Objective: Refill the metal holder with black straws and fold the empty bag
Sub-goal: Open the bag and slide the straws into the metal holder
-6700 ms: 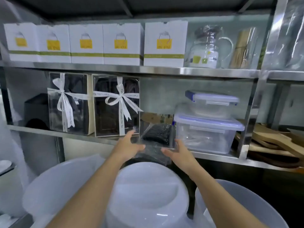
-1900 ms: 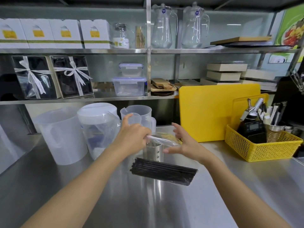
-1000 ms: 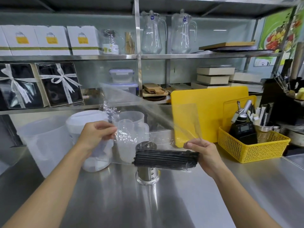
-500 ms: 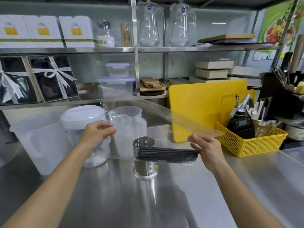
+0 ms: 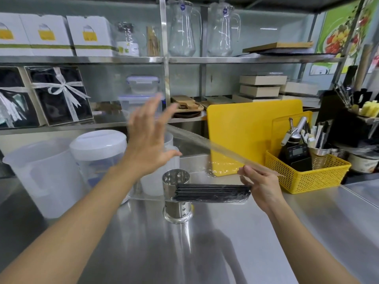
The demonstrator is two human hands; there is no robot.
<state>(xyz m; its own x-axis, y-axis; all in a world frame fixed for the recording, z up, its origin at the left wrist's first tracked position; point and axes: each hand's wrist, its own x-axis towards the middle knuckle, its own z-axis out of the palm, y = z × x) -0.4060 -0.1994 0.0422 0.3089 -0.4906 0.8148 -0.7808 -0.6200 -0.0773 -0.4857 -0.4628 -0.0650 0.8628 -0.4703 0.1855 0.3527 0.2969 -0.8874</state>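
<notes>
A perforated metal holder (image 5: pixel 176 208) stands upright on the steel counter (image 5: pixel 225 242), and nothing shows above its rim. A bundle of black straws (image 5: pixel 213 192) lies level in front of the holder's upper part, inside a clear plastic bag (image 5: pixel 217 149). My right hand (image 5: pixel 260 186) grips the right end of the bundle and the bag's edge. The bag's free flap rises up and to the left. My left hand (image 5: pixel 149 144) is raised above and left of the holder, fingers spread, blurred, holding nothing.
Translucent plastic jugs (image 5: pixel 41 173) and a lidded container (image 5: pixel 98 148) stand at the left, behind my left arm. A yellow cutting board (image 5: pixel 242 128) leans at the back. A yellow basket (image 5: pixel 307 175) with tools sits at the right. Shelves with boxes and glass pitchers run behind.
My left hand has let go of the bag's left end and swung up with its fingers spread. My right hand still holds the straws and bag in front of the holder.
</notes>
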